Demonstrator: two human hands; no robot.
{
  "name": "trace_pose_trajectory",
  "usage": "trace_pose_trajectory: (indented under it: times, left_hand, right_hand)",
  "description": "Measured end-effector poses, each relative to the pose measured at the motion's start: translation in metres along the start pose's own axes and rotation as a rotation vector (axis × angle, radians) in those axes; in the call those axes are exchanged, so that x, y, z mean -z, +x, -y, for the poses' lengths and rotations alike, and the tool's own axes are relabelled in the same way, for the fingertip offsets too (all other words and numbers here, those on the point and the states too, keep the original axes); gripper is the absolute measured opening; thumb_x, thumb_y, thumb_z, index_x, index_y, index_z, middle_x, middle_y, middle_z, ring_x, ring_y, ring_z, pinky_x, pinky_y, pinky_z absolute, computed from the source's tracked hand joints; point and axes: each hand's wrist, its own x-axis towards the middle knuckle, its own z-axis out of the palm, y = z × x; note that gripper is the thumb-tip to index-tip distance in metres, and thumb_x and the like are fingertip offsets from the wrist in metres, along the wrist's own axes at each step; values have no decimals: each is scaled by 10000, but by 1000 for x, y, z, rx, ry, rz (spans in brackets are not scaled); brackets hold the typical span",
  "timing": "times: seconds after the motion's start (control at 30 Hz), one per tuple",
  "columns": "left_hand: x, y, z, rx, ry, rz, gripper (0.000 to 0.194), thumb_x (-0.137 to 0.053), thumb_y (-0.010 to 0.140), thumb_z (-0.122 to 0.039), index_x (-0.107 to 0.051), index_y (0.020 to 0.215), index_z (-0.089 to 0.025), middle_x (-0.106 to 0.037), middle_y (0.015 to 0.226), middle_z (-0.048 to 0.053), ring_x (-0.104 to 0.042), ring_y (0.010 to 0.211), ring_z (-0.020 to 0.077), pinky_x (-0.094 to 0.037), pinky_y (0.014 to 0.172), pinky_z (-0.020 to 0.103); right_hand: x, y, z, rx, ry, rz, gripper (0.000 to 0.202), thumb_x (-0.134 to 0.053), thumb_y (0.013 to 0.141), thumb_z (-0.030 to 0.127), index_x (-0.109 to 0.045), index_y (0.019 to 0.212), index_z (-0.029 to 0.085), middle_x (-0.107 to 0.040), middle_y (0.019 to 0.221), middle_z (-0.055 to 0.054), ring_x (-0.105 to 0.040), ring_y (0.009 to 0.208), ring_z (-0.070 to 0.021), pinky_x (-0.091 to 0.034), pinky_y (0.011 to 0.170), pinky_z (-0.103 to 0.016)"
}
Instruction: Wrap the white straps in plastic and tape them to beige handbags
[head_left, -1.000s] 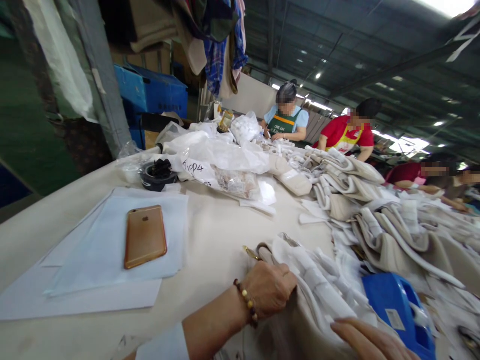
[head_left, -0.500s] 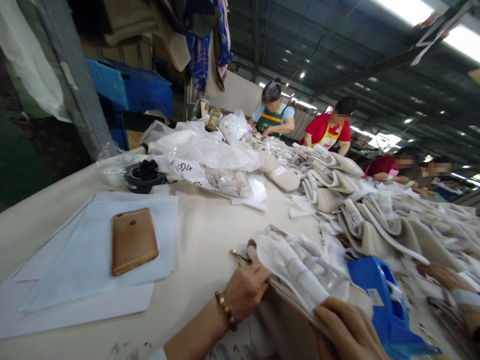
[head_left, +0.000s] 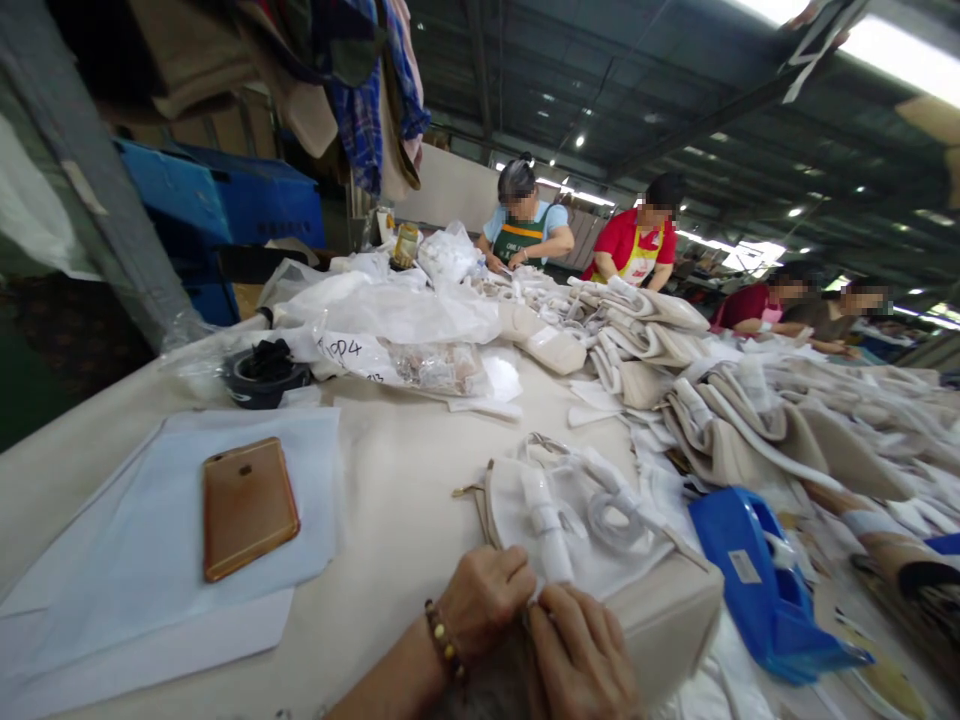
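Observation:
A cream handbag (head_left: 660,620) lies on the table in front of me, with white wrapping paper (head_left: 570,510) and a wrapped strap over its top. My left hand (head_left: 484,600), with a bead bracelet on the wrist, grips the bag's near edge. My right hand (head_left: 581,655) sits right beside it, fingers closed on the same edge by a white paper-wrapped piece. The two hands touch each other.
A gold phone (head_left: 247,505) rests on white paper sheets (head_left: 157,560) at the left. A blue tape dispenser (head_left: 757,580) stands to the right of the bag. Piles of cream bags (head_left: 750,420), plastic bags (head_left: 390,320) and a black tape roll (head_left: 262,375) lie farther back. Several people work at the far side.
The bag has been laid flat with the wrapping paper on top. My right hand moved left to meet my left hand at the bag's near edge. The view shifted right.

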Motion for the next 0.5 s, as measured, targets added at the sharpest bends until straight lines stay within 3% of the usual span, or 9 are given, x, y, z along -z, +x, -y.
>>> trace_pose_trajectory:
  times: [0.07,0.13,0.23,0.33,0.4,0.5]
  left_hand:
    - [6,-6,11,21,-4,27,358,-257,926,-174,-461,632,-186,-560,608,0,-459,461,112,-370,418,220]
    - [16,-9,22,54,-13,53,302,-298,915,-159,-485,678,-176,-603,683,13,-519,522,102,-422,474,195]
    - [29,-8,37,146,-100,120,237,-335,890,-127,-505,732,-177,-630,812,22,-583,632,79,-463,557,156]
    - [41,-9,49,309,-327,244,187,-396,844,-151,-556,763,-204,-639,876,17,-619,724,85,-489,617,144]
    - [52,-10,52,453,-448,343,173,-461,809,-222,-620,869,-251,-661,990,24,-640,859,134,-526,727,200]
    - [76,-6,47,683,-497,462,286,-536,758,-378,-621,1031,-393,-657,1110,-48,-620,1003,223,-548,818,340]
  right_hand:
    - [10,-1,-13,84,66,-27,218,-443,851,167,-637,949,174,-668,888,-62,-617,843,-183,-485,745,-295]
    - [27,-8,-41,58,79,-18,251,-524,827,204,-613,1061,196,-660,981,-64,-612,932,-193,-484,832,-317]
    - [49,-31,-91,-369,80,-39,317,-554,826,288,-582,1127,193,-613,1112,-102,-587,1029,-238,-493,869,-369]
    - [50,-55,-117,-802,363,149,372,-485,856,430,-590,1126,195,-637,1109,-104,-614,1010,-234,-537,819,-338]
    - [44,-66,-117,-947,639,277,403,-463,866,455,-576,1169,214,-627,1157,-96,-587,1074,-224,-507,883,-326]
    - [38,-75,-110,-1048,948,253,490,-500,851,460,-471,1294,251,-569,1252,-98,-499,1188,-223,-422,980,-355]
